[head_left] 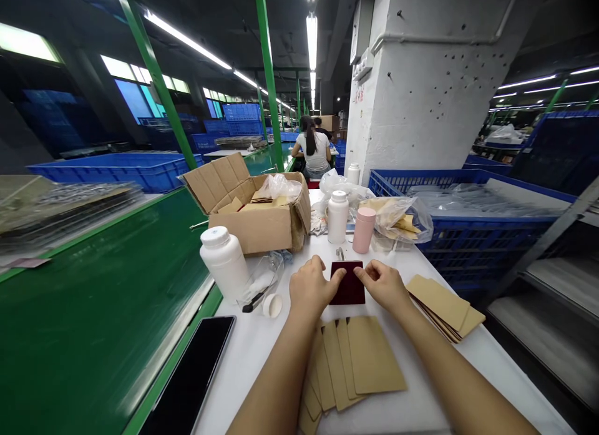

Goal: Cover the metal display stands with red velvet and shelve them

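A dark-red, straight-edged rectangular panel [349,293], its upper part partly covered, is at the white table [250,354].

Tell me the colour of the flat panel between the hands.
The panel is dark maroon, best seen in the head view.

Both hands [307,288] at dark-red card [347,290]; tan cards [377,357]

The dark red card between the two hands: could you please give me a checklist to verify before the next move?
1. Left hand and right hand at the dark red card: ok, thumbs by its upper edge.
2. Firm hold: cannot tell, the contact is unclear.
3. Fan of brown cards wholly visible: not ok, the left forearm hides some.
4. Brown stack apart from the dark red card: ok, outside the right forearm.
5. Phone apart from both hands: ok, along the left edge of the table.
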Demonstrator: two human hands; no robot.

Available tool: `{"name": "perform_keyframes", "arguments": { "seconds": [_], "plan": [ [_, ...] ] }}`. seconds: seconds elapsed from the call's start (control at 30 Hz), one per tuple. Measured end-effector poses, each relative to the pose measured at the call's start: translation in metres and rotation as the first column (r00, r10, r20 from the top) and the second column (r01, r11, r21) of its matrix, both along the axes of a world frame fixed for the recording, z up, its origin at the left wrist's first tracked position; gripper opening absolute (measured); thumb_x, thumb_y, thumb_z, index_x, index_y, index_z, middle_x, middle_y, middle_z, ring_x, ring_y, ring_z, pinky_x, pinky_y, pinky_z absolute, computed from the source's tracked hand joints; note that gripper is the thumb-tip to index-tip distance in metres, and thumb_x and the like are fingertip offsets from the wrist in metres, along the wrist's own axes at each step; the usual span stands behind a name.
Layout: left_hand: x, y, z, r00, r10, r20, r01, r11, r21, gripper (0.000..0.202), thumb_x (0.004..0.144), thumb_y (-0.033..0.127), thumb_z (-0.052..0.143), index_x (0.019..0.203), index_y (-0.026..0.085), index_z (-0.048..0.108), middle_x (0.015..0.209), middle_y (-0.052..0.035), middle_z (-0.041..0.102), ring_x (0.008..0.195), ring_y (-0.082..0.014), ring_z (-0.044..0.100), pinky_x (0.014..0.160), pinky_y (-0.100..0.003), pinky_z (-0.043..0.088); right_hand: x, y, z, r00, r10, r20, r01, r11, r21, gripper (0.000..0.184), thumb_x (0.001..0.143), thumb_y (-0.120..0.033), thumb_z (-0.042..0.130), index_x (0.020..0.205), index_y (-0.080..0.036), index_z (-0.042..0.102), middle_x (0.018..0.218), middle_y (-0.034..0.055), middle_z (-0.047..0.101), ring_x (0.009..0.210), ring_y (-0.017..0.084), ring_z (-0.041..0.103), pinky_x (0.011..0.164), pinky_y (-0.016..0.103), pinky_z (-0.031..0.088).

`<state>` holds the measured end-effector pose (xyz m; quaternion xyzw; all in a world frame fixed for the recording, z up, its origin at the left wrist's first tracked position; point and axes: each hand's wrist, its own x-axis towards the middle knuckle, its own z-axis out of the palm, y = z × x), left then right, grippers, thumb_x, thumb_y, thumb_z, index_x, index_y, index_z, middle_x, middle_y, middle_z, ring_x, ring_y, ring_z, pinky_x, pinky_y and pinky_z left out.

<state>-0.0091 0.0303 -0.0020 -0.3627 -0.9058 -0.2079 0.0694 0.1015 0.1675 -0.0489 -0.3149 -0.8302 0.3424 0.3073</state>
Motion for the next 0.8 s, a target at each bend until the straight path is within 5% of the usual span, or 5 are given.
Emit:
{"name": "perform_keyframes", "arguments": {
  "seconds": [0.17, 0.33, 0.53, 0.7, 0.8],
  "plan": [
    [0.003, 0.004, -0.001, 0.999, -0.018, -0.043, 0.020, 0.999, 0.034, 0.032, 0.082, 0.051, 0.056, 0.090, 0.021, 0.050, 0.091, -0.0031, 0.066, 0.085, -0.0217, 0.062, 0.063, -0.030, 0.034, -0.007, 0.002, -0.005, 0.995, 0.092, 0.047, -0.094, 0.995, 0.037, 0.038, 0.082, -0.055, 0.050, 0.065, -0.021, 0.050, 0.067, 0.0004, 0.057, 0.062, 0.015, 0.050, 0.057, 0.026, 0.034],
    [-0.002, -0.005, -0.004, 0.997, -0.038, 0.061, 0.044, 0.995, -0.087, 0.031, 0.078, 0.047, 0.062, 0.094, 0.022, 0.052, 0.097, -0.0028, 0.066, 0.092, -0.0224, 0.061, 0.065, -0.030, 0.036, 0.004, 0.008, -0.017, 0.966, 0.233, 0.112, -0.232, 0.973, -0.017, 0.027, 0.080, -0.044, 0.055, 0.074, -0.020, 0.065, 0.078, 0.0019, 0.063, 0.066, 0.016, 0.055, 0.064, 0.028, 0.039],
    [-0.009, -0.014, -0.011, 0.995, -0.048, 0.093, 0.065, 0.980, -0.190, 0.031, 0.070, 0.039, 0.068, 0.093, 0.021, 0.057, 0.101, -0.0055, 0.065, 0.098, -0.0260, 0.058, 0.072, -0.032, 0.039, 0.010, 0.011, -0.021, 0.933, 0.312, 0.178, -0.308, 0.950, -0.047, 0.012, 0.074, -0.027, 0.059, 0.077, -0.019, 0.067, 0.081, 0.0017, 0.062, 0.067, 0.015, 0.053, 0.064, 0.027, 0.039],
    [-0.006, -0.018, -0.010, 0.988, -0.095, 0.120, 0.122, 0.962, -0.244, 0.029, 0.067, 0.028, 0.068, 0.094, 0.021, 0.059, 0.103, -0.0074, 0.066, 0.102, -0.0278, 0.057, 0.078, -0.035, 0.040, 0.015, 0.012, -0.023, 0.910, 0.365, 0.198, -0.366, 0.930, -0.034, 0.025, 0.066, -0.012, 0.058, 0.087, -0.020, 0.067, 0.083, 0.0005, 0.059, 0.069, 0.014, 0.053, 0.064, 0.025, 0.038],
    [-0.001, -0.017, -0.008, 0.977, -0.152, 0.147, 0.183, 0.957, -0.225, 0.029, 0.071, 0.040, 0.065, 0.094, 0.023, 0.060, 0.100, -0.0061, 0.067, 0.099, -0.0274, 0.058, 0.074, -0.033, 0.041, 0.014, 0.010, -0.022, 0.908, 0.382, 0.174, -0.382, 0.924, -0.031, 0.024, 0.067, -0.015, 0.059, 0.090, -0.019, 0.066, 0.085, 0.0008, 0.060, 0.070, 0.014, 0.054, 0.065, 0.024, 0.039]
  ]
}}
